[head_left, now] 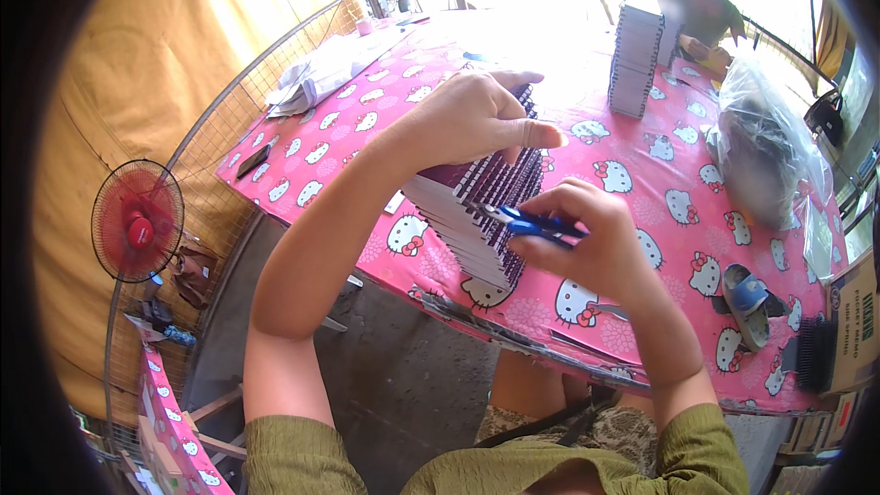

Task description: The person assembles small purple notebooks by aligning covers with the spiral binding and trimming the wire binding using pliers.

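Note:
A tall stack of spiral-bound notebooks (467, 220) leans slightly on the table, the dark coils of its bindings facing right. My left hand (477, 115) lies over the top of the stack, thumb and forefinger stretched apart; some of its fingertips are hidden. In my right hand (587, 225) is a pair of blue-handled pliers (541, 227), gripped by the handles. Their metal tips touch or nearly touch the coils on the stack's right side. Whether a wire is between the jaws is too small to tell.
A pink patterned cloth covers the table (614, 174). Another notebook stack (635, 60) stands far right, near a seated person (706, 14). Also right are a clear plastic bag (765, 142), a sandal (747, 302), a black brush (814, 353) and a carton (852, 325). A red fan (137, 220) stands left.

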Motion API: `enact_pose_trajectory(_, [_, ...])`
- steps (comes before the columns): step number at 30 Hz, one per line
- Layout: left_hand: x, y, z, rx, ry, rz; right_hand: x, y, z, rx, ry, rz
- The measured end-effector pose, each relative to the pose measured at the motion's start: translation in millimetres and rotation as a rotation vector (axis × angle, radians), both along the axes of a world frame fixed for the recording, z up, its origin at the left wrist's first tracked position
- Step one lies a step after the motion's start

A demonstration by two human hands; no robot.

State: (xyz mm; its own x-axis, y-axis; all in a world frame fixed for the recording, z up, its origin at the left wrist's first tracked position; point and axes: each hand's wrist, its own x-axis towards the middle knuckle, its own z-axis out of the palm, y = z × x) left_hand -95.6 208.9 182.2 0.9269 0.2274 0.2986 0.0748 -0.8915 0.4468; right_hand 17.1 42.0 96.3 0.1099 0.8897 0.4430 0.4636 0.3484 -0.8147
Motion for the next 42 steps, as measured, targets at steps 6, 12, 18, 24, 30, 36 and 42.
enact_pose_trajectory(6, [0.8, -0.7, -3.2, 0.062, 0.066, 0.004, 22.1, 12.2, 5.5, -0.458, 0.512, 0.376])
enact_pose_trajectory(12, [2.1, -4.2, -0.9, 0.098, 0.075, 0.005, -6.3, -14.7, -2.3, 0.403, -0.379, -0.261])
enact_pose_trajectory(18, [4.7, -5.3, -1.2, 0.105, 0.076, -0.019, 19.1, 3.8, 6.4, -0.452, 0.404, 0.241])
enact_pose_trajectory(24, [2.4, -7.5, -2.8, 0.038, 0.087, 0.036, 7.8, -0.3, -18.6, -0.271, 0.299, 0.178])
enact_pose_trajectory(30, [5.3, -5.4, -2.6, 0.126, 0.149, 0.048, -1.4, -17.0, -18.1, 0.377, -0.369, -0.271])
enact_pose_trajectory(36, [1.3, -5.7, -2.3, 0.103, 0.107, 0.032, 5.9, -7.6, -6.3, -0.116, 0.025, 0.038])
enact_pose_trajectory(42, [0.9, -9.5, -3.4, 0.156, 0.139, 0.022, 15.2, 4.0, -16.6, -0.463, 0.464, 0.225])
